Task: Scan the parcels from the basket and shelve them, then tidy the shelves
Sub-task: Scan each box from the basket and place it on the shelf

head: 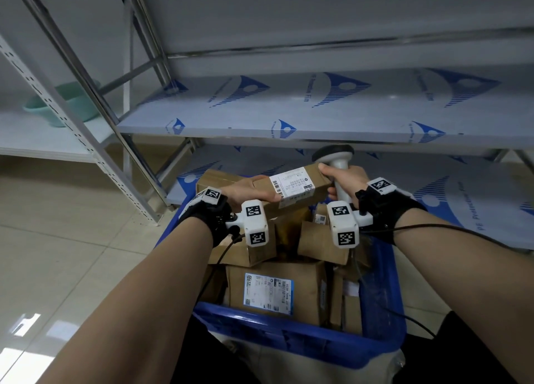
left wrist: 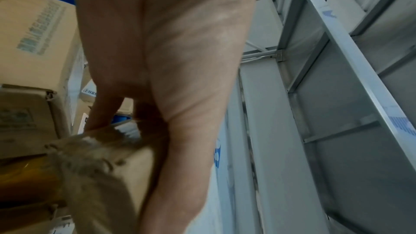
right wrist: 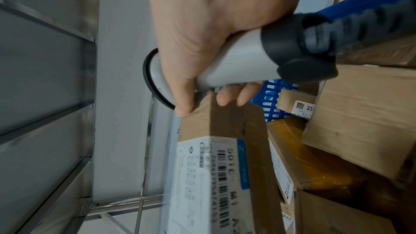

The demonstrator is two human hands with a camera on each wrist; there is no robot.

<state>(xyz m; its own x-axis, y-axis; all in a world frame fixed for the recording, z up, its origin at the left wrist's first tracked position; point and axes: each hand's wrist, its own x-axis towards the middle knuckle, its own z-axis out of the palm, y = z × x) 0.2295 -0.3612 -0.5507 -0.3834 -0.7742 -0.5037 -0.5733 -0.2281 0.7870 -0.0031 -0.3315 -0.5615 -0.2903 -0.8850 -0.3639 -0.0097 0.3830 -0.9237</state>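
A long brown cardboard parcel [head: 291, 187] with a white shipping label is held above the blue basket [head: 289, 334]. My left hand [head: 248, 191] grips its left end, thumb on top; in the left wrist view the hand [left wrist: 171, 60] wraps the parcel's blurred end [left wrist: 101, 175]. My right hand [head: 344, 178] grips the handle of a grey barcode scanner [head: 336, 157], whose head points away toward the shelves. In the right wrist view the thumb of that hand [right wrist: 213, 24] touches the parcel's right end [right wrist: 225, 131] while the fingers curl round the scanner [right wrist: 236, 63]. Its label's barcode faces up.
Several more cardboard parcels fill the basket, one with a blue-edged label [head: 268, 294]. Behind it stands a metal shelf unit [head: 289, 117] with film-covered boards. A green basin [head: 57, 103] sits on a shelf at the left. Tiled floor lies to the left.
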